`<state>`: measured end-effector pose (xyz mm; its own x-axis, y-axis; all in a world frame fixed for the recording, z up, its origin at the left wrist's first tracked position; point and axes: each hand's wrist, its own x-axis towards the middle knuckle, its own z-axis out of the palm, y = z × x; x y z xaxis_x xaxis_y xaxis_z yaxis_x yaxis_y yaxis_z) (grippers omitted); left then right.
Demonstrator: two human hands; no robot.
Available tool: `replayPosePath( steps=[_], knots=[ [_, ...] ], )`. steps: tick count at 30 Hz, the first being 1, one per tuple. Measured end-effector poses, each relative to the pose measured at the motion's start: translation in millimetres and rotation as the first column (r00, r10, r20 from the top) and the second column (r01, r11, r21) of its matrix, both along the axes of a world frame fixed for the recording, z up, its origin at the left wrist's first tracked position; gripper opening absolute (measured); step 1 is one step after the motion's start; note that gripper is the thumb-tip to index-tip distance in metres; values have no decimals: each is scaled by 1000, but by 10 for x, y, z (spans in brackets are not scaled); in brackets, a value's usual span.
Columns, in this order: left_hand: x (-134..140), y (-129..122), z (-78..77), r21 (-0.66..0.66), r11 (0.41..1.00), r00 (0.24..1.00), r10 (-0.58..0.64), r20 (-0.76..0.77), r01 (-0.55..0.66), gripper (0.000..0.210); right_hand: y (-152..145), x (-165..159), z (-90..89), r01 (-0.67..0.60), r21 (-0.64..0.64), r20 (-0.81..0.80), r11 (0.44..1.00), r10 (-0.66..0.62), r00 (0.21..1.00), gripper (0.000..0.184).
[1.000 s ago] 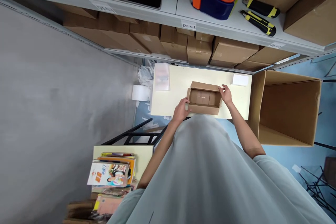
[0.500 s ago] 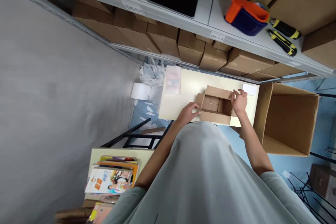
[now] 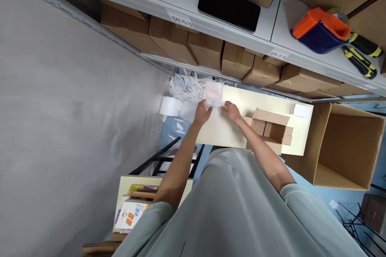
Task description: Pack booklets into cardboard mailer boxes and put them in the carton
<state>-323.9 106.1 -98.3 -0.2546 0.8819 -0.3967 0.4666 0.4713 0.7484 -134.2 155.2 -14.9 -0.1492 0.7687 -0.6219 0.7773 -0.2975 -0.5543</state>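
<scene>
Bench seen from where I stand in the room, the tabletop's middle as the clock's hub, with twelve toward the shelving. A grey wall (image 3: 90, 100) fills nine o'clock. The shelving (image 3: 229, 34) spans twelve, a row of closed cartons (image 3: 238, 60) on its lower level. The person, in a grey-green garment (image 3: 241, 200), is at six. The pale tabletop (image 3: 226, 134) lies beneath both hands. Between three and four gapes a large carton (image 3: 350, 140); at eight, printed magazines (image 3: 131, 215) lie stacked. A small carton (image 3: 273, 117), flaps spread, sits on the tabletop at four, the right forearm crossing over its near-left part. Shredded paper (image 3: 187, 86) and a white roll (image 3: 170, 106) are at ten and nine. The pinkish translucent packet (image 3: 214, 93) lies flat at the tabletop's ten o'clock end. At the packet's seven o'clock is the left hand (image 3: 202, 113), thumb and fingers apart beside its corner; at its four, the right hand (image 3: 231, 111), fingers bent, though I cannot tell whether they pinch the edge. On the upper shelf are an orange-and-blue holder (image 3: 319, 34) between one and two, a black phone (image 3: 224, 6) between eleven and twelve, and two box cutters (image 3: 360, 63) at two. A white box (image 3: 301, 110) rests on the tabletop at three.
</scene>
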Motion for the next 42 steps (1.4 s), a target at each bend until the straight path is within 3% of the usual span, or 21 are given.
replayPosePath(
  steps=[2, 5, 11, 16, 21, 24, 27, 30, 35, 38, 40, 42],
  knots=[
    [1, 51, -88, 8, 1000, 999, -18, 42, 17, 57, 1, -150, -198, 112, -86, -25, 990, -115, 993, 26],
    [-6, 66, -148, -38, 998, 992, 45, 117, -40, 60, -45, -236, -357, 201, -124, -45, 972, -208, 977, 26],
    [27, 48, -12, -178, 964, 887, 253, 386, -197, 51, -69, -246, -337, 272, -69, -33, 960, -275, 961, 14],
    [58, -71, 355, -216, 951, 834, 300, 463, -221, 48, -139, -147, -6, 262, 25, -136, 965, -257, 957, 13],
    [126, -314, 850, -82, 989, 787, 148, 599, -124, 58, -548, 399, 543, 205, 31, -467, 978, -167, 868, 27],
    [311, -464, 1147, -54, 999, 764, 34, 645, 2, 61, -847, 852, 834, 288, 11, -500, 957, -245, 831, 37],
    [593, -589, 1383, -43, 990, 745, -70, 664, 132, 59, -1092, 1266, 1043, 460, 36, -455, 887, -395, 798, 54],
    [932, -655, 1517, -23, 972, 729, -159, 666, 233, 56, -1268, 1585, 1185, 570, 97, -392, 816, -495, 775, 55],
    [1553, -617, 1563, 37, 929, 698, -303, 649, 369, 56, -1407, 1973, 1330, 648, 150, -363, 747, -568, 739, 56],
    [1873, -593, 1668, 89, 929, 756, -345, 556, 359, 67, -1422, 2171, 1442, 637, 216, -359, 740, -547, 756, 55],
    [2019, -601, 1828, 187, 940, 869, -336, 364, 285, 77, -1415, 2289, 1551, 557, 329, -299, 763, -475, 827, 44],
    [2105, -617, 2031, 328, 898, 927, -351, 131, 293, 73, -1396, 2391, 1669, 411, 449, -188, 793, -366, 912, 32]
  ],
)
